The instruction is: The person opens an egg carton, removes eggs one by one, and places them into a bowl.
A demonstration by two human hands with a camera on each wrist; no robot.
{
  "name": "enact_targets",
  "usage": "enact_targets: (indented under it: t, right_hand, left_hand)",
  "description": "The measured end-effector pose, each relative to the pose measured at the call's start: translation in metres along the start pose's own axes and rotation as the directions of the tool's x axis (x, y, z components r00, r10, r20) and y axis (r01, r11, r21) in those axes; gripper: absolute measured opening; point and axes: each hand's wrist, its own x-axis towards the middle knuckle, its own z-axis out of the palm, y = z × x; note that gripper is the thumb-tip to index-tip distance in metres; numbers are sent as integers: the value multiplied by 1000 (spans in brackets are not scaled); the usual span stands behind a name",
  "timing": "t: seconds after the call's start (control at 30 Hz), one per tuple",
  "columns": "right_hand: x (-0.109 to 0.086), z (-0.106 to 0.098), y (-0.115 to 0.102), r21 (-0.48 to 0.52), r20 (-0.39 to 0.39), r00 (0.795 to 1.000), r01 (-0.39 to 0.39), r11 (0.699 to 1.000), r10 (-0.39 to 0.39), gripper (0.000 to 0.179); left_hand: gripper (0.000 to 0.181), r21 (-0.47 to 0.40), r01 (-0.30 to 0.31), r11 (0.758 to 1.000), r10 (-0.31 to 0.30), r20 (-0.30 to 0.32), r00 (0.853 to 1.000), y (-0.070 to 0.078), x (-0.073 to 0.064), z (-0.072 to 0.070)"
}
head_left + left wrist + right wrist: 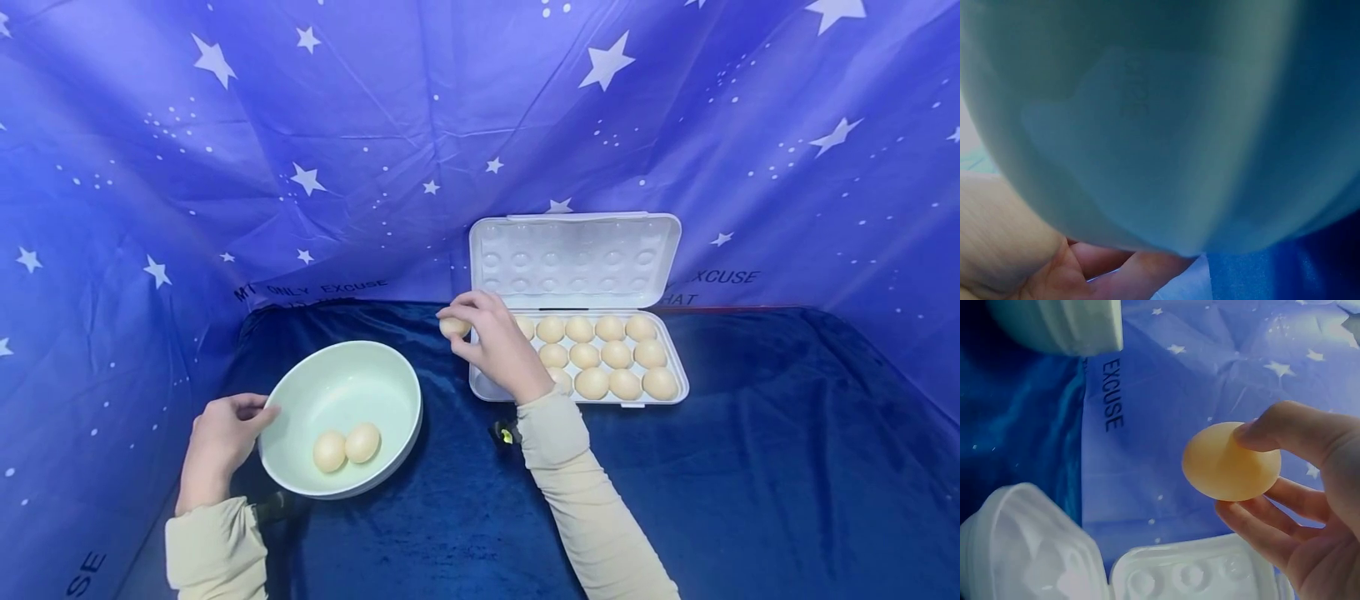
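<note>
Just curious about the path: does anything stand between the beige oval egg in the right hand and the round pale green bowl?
Nothing visible does: only dark blue velvety cloth shows between the egg in the right hand and the bowl. The egg probably just has to clear the rim.

Site presents as a fabric-lined booth [127, 208]; the type of premises around it cannot be determined. Blue sheeting [420, 225], printed with white stars [606, 62] and black lettering [727, 277], hangs creased behind the desk [817, 517] and along both sides. Dark blue, velvety cloth [750, 417] covers the desk.
</note>
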Motion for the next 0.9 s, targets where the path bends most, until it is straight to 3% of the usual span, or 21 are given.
enact_targets:
  t: [0.23,0.47,0.9]
  right_hand:
    - [1,6,-20,-10,48,996,73,997,-73,26]
    - [1,25,-35,6,154,974,167,986,-166,28]
    - [-2,43,-48,5,252,949,196,981,-191,26]
  left_hand:
    - [37,12,1,1000,-1,0,1000,0,0,0]
    - [38,13,-4,1000,4,-6,1000,0,0,0]
    - [38,-1,4,1000,-4,-3,1000,0,-1,0]
